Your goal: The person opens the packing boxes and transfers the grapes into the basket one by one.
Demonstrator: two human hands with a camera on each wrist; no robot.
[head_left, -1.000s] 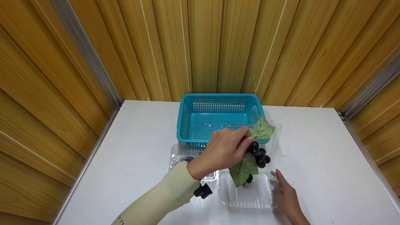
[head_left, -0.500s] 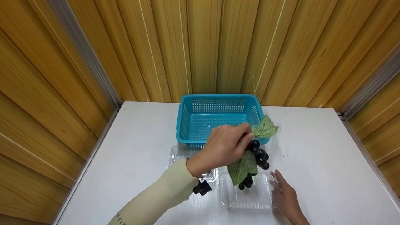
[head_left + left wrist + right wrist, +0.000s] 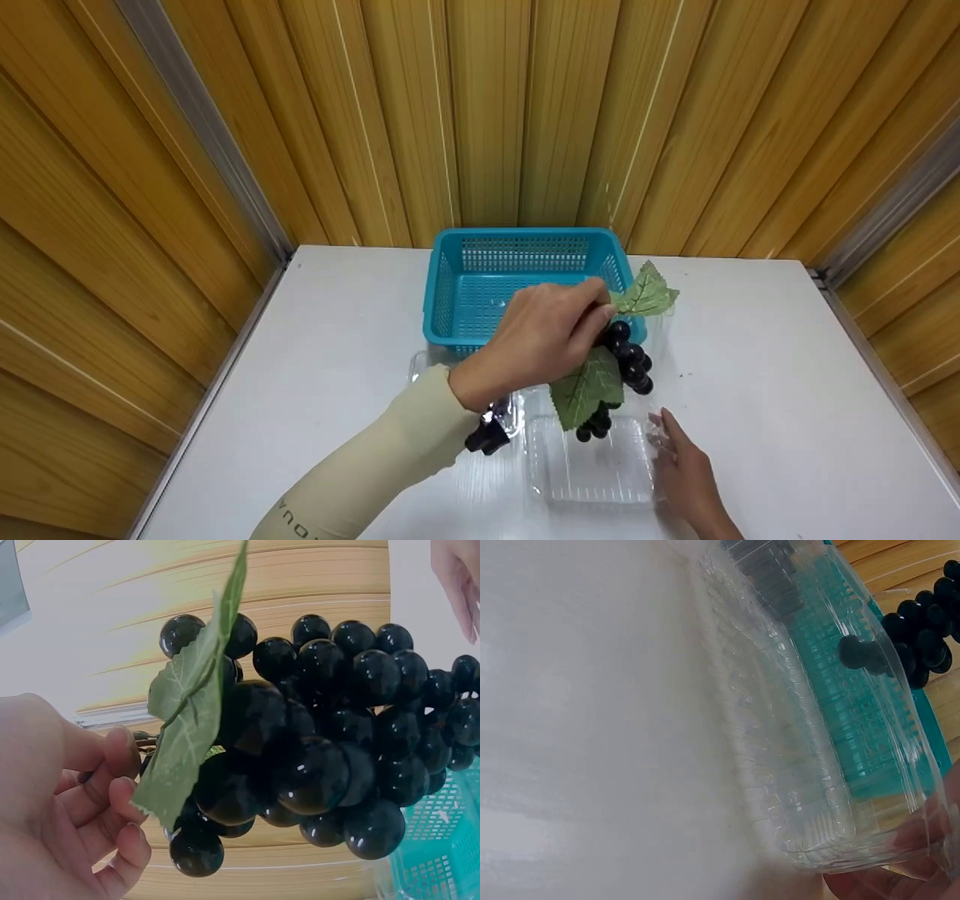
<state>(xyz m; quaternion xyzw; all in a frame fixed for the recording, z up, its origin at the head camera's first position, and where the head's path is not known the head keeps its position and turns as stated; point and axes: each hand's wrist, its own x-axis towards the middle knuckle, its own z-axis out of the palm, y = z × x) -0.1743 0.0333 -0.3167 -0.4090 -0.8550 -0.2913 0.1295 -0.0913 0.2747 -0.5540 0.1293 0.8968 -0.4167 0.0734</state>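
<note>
My left hand [image 3: 536, 337] pinches the stem of a bunch of black grapes [image 3: 634, 364] with green leaves [image 3: 585, 386]. In the left wrist view the grapes [image 3: 315, 772] spread away from the fingertips, a leaf [image 3: 184, 727] beside the thumb. The bunch hangs above a clear plastic container [image 3: 600, 469]. At that container's right side, my right hand [image 3: 690, 476] grips the edge. From the right wrist, its fingers [image 3: 870, 883] show at the rim, partly seen through the plastic.
A blue-green basket [image 3: 525, 234] stands at the back, by the wood-look wall [image 3: 487, 112]. Another clear container [image 3: 417, 367] lies partly hidden under the left forearm. White table surface [image 3: 337, 322] extends to both sides.
My left hand has lifted the grapes slightly, so more of the container's inside shows below them. The leaf beyond the hand has swung up and right. My right hand has stayed in place.
</note>
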